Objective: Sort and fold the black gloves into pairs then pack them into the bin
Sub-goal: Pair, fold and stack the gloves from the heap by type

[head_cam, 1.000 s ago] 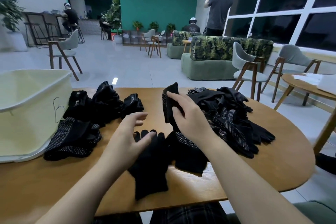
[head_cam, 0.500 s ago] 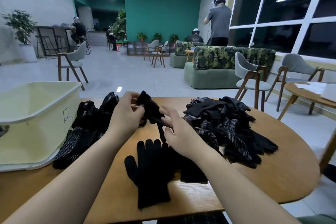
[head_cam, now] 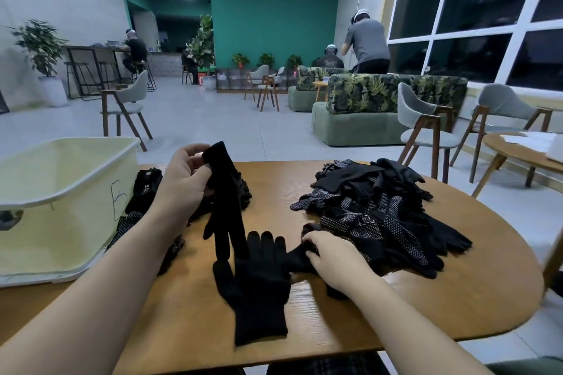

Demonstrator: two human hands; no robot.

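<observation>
a plain black knit glove (head_cam: 227, 201) is held up by the left hand (head_cam: 185, 183) while its mate, near the flat glove (head_cam: 256, 289), is gripped by the right hand (head_cam: 332, 256); pairing is judged next.

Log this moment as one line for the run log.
left hand: holds hanging glove | right hand: grips glove at pile edge | flat glove on table | bin: left

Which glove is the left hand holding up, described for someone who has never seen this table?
Start at the pale yellow bin on the wooden table. Just right of it the left hand grips a plain black glove by its cuff. It alone hangs in the air, fingers down; the similar glove below it lies flat and the dotted ones sit in the pile.
</observation>
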